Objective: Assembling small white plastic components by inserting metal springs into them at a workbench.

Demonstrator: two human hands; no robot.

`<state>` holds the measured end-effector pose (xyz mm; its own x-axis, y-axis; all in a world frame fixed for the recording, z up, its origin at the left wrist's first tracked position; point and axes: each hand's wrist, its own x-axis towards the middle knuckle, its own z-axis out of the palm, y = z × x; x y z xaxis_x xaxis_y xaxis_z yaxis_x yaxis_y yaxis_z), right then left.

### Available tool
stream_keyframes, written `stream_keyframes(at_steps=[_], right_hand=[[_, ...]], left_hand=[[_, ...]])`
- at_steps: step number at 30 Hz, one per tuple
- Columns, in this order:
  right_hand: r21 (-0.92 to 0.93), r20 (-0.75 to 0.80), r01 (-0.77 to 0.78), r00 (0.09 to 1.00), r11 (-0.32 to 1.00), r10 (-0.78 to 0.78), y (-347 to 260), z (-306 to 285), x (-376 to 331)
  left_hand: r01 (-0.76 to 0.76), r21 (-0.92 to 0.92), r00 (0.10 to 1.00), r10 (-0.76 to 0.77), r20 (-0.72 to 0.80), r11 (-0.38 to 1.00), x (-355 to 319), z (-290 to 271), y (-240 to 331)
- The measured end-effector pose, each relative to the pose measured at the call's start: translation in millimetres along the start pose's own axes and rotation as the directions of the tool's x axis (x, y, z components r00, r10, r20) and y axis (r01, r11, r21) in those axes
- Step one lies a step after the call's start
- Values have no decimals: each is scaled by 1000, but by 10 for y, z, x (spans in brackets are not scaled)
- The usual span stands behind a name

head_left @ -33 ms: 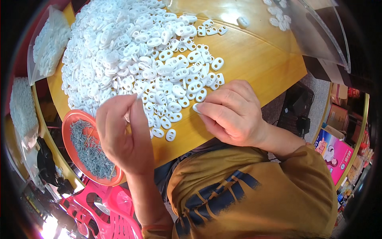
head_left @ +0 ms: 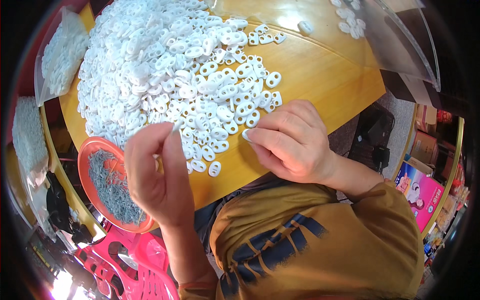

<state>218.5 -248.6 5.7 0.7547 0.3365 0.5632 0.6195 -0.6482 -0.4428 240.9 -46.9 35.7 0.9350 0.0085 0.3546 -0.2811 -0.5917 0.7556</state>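
Observation:
A big heap of small white oval plastic pieces [head_left: 165, 65], each with two holes, covers the wooden table [head_left: 320, 75]. My left hand [head_left: 157, 175] is raised over the heap's near edge with thumb and forefinger pinched together; I cannot make out anything between them. My right hand [head_left: 292, 142] rests on the table near its front edge. Its fingertips pinch one white piece [head_left: 246, 134] at the side of the heap. An orange dish [head_left: 87, 150] of thin grey metal pins [head_left: 112, 192] sits just left of my left hand, below the table edge.
Clear bags of white pieces [head_left: 62, 52] lie at the far left. A clear plastic sheet [head_left: 400, 45] with a few loose pieces covers the table's far right corner. A red plastic stool [head_left: 135, 265] stands under the dish, and colourful boxes [head_left: 417, 192] sit on the floor at right.

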Motion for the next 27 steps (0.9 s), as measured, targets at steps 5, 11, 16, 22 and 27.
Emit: stream_keyframes(at_steps=[5, 11, 16, 22, 27], right_hand=[[-39, 30, 4, 1000, 999, -3, -29, -18, 32], [53, -16, 38, 999, 998, -38, -40, -14, 12], [425, 81, -132, 991, 896, 108, -472, -135, 209], [626, 187, -139, 982, 767, 26, -745, 119, 319], [600, 383, -301, 921, 741, 65, -917, 145, 247]], left_hand=[[396, -602, 899, -425, 101, 694, -220, -167, 263], [425, -711, 872, -464, 155, 560, -391, -273, 270], [458, -716, 866, -446, 226, 527, -622, -368, 245], [557, -712, 803, -496, 331, 427, -886, -440, 178], [614, -730, 734, -558, 388, 300, -1120, -496, 93]])
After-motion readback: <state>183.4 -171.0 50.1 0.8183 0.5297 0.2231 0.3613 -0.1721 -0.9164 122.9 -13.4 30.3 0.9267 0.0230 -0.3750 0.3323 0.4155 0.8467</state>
